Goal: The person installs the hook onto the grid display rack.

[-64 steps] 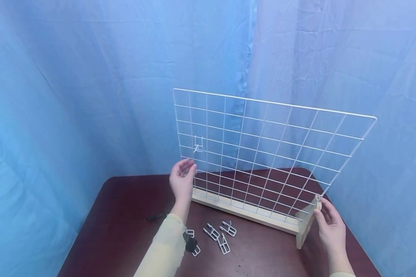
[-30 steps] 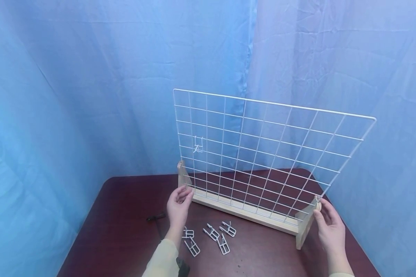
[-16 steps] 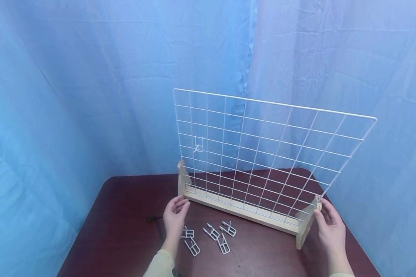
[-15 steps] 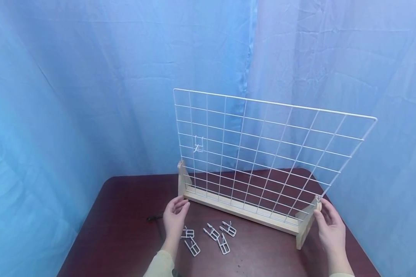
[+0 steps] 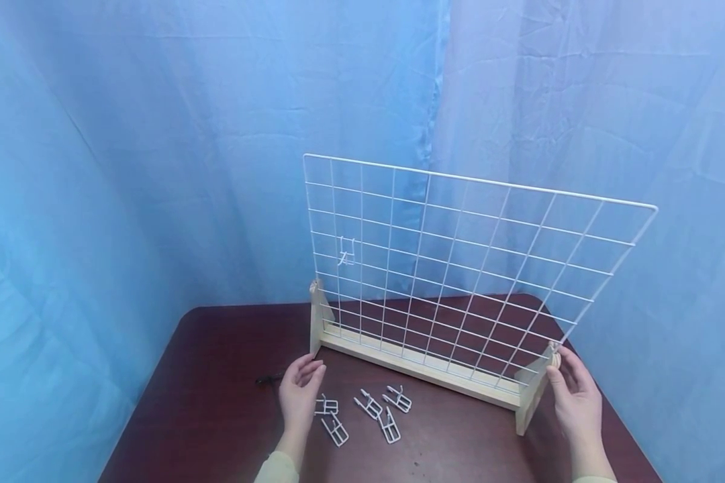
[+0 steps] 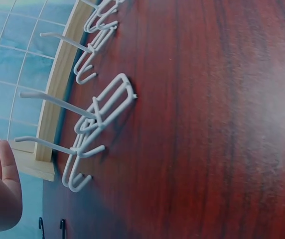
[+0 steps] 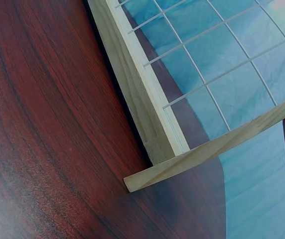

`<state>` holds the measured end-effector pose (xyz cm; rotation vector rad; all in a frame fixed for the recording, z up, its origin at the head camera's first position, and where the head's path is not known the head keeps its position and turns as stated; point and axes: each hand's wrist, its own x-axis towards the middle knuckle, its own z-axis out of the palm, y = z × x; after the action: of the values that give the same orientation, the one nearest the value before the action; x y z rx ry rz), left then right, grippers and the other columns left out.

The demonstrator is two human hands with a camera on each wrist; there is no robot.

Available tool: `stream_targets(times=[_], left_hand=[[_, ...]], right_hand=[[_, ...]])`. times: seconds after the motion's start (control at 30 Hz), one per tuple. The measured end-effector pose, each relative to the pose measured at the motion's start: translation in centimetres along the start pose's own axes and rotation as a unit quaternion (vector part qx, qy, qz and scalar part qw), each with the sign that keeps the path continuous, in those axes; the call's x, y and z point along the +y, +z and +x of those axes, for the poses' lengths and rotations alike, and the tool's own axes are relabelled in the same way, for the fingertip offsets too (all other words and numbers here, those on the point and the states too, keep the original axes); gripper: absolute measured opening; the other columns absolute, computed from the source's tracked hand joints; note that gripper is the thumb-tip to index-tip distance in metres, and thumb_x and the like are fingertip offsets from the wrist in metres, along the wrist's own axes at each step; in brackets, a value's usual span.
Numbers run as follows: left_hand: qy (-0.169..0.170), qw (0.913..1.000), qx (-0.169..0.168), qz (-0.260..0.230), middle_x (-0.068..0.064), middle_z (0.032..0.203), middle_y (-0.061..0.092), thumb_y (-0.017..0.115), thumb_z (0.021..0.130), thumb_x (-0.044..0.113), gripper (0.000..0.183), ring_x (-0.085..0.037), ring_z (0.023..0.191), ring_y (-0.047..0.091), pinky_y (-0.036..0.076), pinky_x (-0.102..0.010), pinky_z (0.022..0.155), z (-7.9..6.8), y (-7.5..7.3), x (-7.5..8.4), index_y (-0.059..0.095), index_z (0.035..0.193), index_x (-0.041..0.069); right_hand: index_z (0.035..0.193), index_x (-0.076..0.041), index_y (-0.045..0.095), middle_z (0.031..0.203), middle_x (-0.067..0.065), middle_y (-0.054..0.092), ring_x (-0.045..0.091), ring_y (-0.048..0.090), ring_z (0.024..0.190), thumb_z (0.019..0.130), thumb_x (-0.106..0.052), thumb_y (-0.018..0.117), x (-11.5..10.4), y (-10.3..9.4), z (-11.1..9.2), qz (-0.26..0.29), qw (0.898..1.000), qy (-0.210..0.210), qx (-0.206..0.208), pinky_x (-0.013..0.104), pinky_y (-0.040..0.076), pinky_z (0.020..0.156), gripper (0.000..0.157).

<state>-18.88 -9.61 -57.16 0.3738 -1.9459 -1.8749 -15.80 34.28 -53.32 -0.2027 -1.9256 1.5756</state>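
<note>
A white wire grid panel [image 5: 453, 268] stands in a pale wooden base [image 5: 423, 370] with a side piece at each end. One white wire hook [image 5: 347, 253] hangs on its left part. My right hand [image 5: 578, 402] grips the top of the right wooden side piece [image 5: 532, 396], thumb in front and fingers behind. My left hand [image 5: 299, 392] is at the lower front corner of the left side piece [image 5: 317, 315]. Its fingers are loosely bent, with nothing visible between them and the thumb; whether they touch the wood is unclear. Several white hooks [image 6: 100, 114] lie near that hand.
Under everything is a dark red wood-grain table [image 5: 459, 449]. More loose hooks [image 5: 389, 426] lie in front of the base. A small black object [image 5: 268, 380] sits left of my left hand. Blue curtains [image 5: 217, 134] surround the table.
My left hand has come down from beside the grid's lower left edge, along the left side piece, to its front bottom corner. The right hand keeps its grip; the rack has hardly moved.
</note>
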Motion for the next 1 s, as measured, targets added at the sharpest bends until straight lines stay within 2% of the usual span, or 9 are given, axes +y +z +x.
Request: stream_targets(times=[0.37,0.7,1.0], left_hand=[[-0.007,0.9994,-0.006,0.034,-0.009,0.101,0.074,0.077,0.086,0.008,0.033,-0.017,0.091,0.067,0.054,-0.018,0.078,-1.0,-1.2,-1.3,0.067,0.117,0.006],[0.002,0.9990,-0.011,0.044,-0.010,0.100,0.074,0.078,0.084,0.005,0.033,-0.013,0.089,0.067,0.055,-0.018,0.078,-1.8,-2.5,-1.9,0.067,0.115,0.004],[0.021,0.9986,-0.009,0.048,-0.010,0.100,0.074,0.077,0.083,0.001,0.031,-0.011,0.090,0.068,0.055,-0.017,0.079,-2.8,-3.4,-2.2,0.068,0.113,0.002]], right_hand=[[0.137,0.000,0.055,0.129,-0.014,0.061,-0.002,0.055,0.116,0.094,0.008,0.059,0.0,-0.1,0.1,0.011,1.000,0.017,0.000,0.007,0.045,0.090,0.044],[0.136,0.002,0.055,0.129,-0.013,0.062,-0.003,0.055,0.116,0.094,0.009,0.060,0.0,0.0,0.2,0.012,1.000,0.026,0.003,0.007,0.045,0.090,0.043],[0.138,-0.002,0.054,0.133,-0.012,0.060,-0.001,0.054,0.118,0.095,0.004,0.060,-0.1,-0.1,0.2,-0.014,0.999,0.040,0.001,0.007,0.044,0.091,0.044]])
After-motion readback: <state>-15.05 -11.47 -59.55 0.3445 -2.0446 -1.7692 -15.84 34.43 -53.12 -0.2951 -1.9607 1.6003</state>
